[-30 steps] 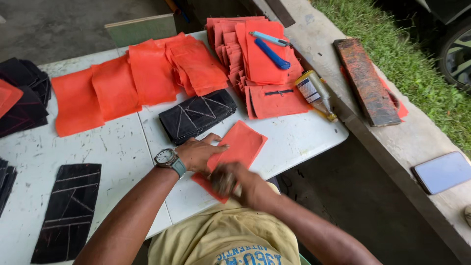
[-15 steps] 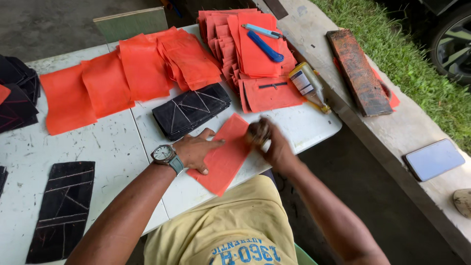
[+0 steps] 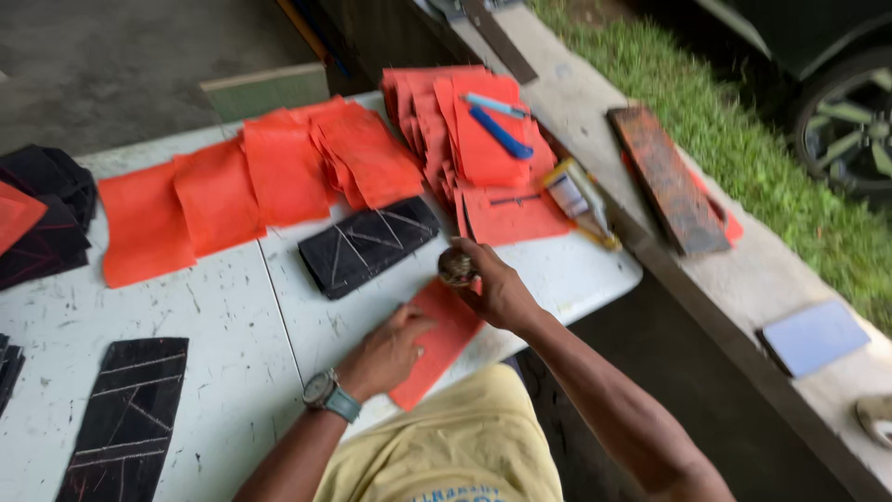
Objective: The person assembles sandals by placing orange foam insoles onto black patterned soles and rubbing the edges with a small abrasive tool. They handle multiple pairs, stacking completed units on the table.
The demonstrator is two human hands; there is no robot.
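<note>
Only packaging spotted: yellow glue tube (image 3: 578, 200) with pale label, lying at table's (image 3: 232, 307) right edge beside orange pieces (image 3: 506, 209).

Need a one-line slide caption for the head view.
Left hand pins an orange sheet on the white table; right hand holds a small round object.

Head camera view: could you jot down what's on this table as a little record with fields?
Left hand: flat on an orange piece at the table's near edge
Right hand: grips a small round dark object above that piece
Table: white, scratched
Orange sheets: row across the far side
Orange stack: holds a blue tool
Black stitched panels: one mid-table, one near left
Brush: right edge
</note>
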